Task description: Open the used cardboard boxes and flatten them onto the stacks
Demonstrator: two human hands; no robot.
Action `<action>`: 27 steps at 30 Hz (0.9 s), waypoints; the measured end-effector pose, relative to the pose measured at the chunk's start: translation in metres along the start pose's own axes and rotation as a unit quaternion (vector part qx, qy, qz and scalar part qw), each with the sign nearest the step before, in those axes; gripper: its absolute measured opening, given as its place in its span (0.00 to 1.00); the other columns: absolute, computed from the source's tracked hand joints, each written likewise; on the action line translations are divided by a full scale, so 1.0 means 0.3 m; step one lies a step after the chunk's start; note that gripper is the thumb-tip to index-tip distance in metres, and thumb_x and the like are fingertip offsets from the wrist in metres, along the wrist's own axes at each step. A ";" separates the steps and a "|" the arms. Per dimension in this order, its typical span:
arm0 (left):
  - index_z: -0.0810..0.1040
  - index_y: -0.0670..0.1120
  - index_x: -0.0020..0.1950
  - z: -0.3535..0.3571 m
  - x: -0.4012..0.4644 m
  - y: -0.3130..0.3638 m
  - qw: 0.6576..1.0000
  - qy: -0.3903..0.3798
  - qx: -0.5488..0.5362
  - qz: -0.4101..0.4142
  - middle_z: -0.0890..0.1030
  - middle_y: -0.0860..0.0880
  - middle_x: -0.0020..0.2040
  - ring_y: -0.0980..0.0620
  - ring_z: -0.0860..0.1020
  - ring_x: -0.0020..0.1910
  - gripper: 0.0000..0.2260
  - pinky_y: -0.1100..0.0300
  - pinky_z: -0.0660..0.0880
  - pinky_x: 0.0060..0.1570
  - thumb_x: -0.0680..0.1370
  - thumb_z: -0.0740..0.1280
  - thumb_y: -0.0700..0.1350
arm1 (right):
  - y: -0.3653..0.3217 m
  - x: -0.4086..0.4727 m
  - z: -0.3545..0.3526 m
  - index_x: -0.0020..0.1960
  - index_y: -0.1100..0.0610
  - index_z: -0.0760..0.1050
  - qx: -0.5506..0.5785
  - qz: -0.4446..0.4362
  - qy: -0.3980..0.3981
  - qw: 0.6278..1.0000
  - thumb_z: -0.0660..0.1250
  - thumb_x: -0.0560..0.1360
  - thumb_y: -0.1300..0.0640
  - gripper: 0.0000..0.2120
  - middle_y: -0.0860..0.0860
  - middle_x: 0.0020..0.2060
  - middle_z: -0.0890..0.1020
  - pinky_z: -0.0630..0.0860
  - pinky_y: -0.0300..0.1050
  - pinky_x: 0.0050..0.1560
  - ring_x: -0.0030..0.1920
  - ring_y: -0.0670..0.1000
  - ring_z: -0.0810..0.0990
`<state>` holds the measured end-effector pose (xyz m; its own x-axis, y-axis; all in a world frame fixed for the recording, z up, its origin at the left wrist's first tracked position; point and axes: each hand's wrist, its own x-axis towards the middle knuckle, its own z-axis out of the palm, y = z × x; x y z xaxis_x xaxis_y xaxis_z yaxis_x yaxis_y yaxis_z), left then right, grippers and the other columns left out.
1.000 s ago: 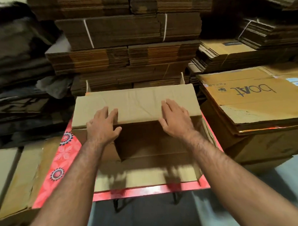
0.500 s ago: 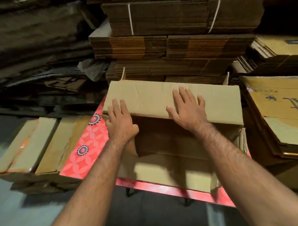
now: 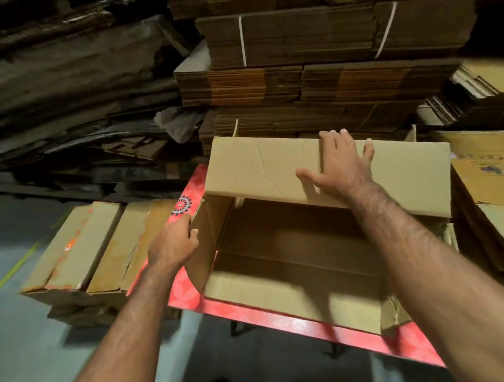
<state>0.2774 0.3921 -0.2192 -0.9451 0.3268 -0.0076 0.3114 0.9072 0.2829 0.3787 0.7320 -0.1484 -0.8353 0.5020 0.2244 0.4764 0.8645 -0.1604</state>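
Note:
An open brown cardboard box [image 3: 291, 255] lies on its side on a red patterned table [image 3: 279, 319], its opening facing me. My right hand [image 3: 339, 164] rests flat on the box's top panel with straight, spread fingers, the fingertips at the far edge. My left hand [image 3: 175, 243] grips the left side flap of the box, fingers curled around its edge. The near bottom flap lies flat on the table.
Bundled stacks of flattened cardboard [image 3: 311, 58] rise behind the table. A stack of flat boxes [image 3: 488, 203] stands at the right. Low piles of folded boxes [image 3: 86, 255] sit on the floor at the left. Grey floor [image 3: 21, 359] lies in front.
My left hand left the top panel and moved down to the left side flap, taking hold of it. My right hand slid farther along the top panel. The view shifted left.

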 end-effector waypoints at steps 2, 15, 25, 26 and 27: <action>0.77 0.45 0.57 0.011 0.017 -0.040 1.000 0.024 -0.012 -0.010 0.82 0.39 0.50 0.36 0.80 0.50 0.08 0.52 0.71 0.41 0.81 0.65 0.47 | -0.054 0.024 -0.010 0.80 0.53 0.60 -0.023 -0.006 0.006 1.000 0.66 0.74 0.28 0.44 0.53 0.77 0.67 0.48 0.73 0.77 0.79 0.55 0.62; 0.80 0.43 0.64 0.123 0.290 -0.622 0.960 0.008 -0.206 -0.188 0.82 0.39 0.56 0.39 0.79 0.53 0.13 0.49 0.74 0.51 0.82 0.66 0.46 | -0.766 0.152 0.463 0.78 0.54 0.62 -0.073 -0.056 -0.075 0.993 0.67 0.75 0.31 0.41 0.54 0.72 0.71 0.60 0.67 0.74 0.72 0.56 0.69; 0.78 0.42 0.67 0.387 0.408 -0.938 0.919 -0.153 -0.276 -0.237 0.82 0.43 0.58 0.42 0.79 0.56 0.16 0.55 0.74 0.57 0.80 0.69 0.44 | -0.934 0.048 0.847 0.72 0.53 0.64 -0.078 -0.002 -0.158 0.984 0.66 0.74 0.55 0.28 0.54 0.64 0.74 0.63 0.59 0.65 0.65 0.57 0.71; 0.80 0.44 0.64 0.397 0.405 -0.961 0.899 -0.163 -0.315 -0.257 0.83 0.43 0.58 0.42 0.80 0.54 0.15 0.53 0.78 0.55 0.79 0.70 0.46 | -0.940 0.057 0.820 0.68 0.53 0.67 -0.089 -0.004 -0.160 0.983 0.66 0.74 0.55 0.24 0.53 0.61 0.76 0.64 0.57 0.60 0.62 0.58 0.74; 0.81 0.46 0.60 0.405 0.397 -0.984 0.867 -0.167 -0.368 -0.291 0.84 0.43 0.57 0.42 0.82 0.53 0.11 0.51 0.81 0.50 0.79 0.69 0.47 | -0.944 0.067 0.786 0.65 0.52 0.69 -0.096 -0.011 -0.186 0.978 0.67 0.75 0.55 0.20 0.53 0.58 0.79 0.66 0.55 0.57 0.59 0.58 0.76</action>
<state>0.0850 0.1954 -0.4200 -0.8007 0.0400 -0.5977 -0.4734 0.5691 0.6723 0.1624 0.4909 -0.3253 -0.8711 0.4691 -0.1454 0.4696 0.8823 0.0326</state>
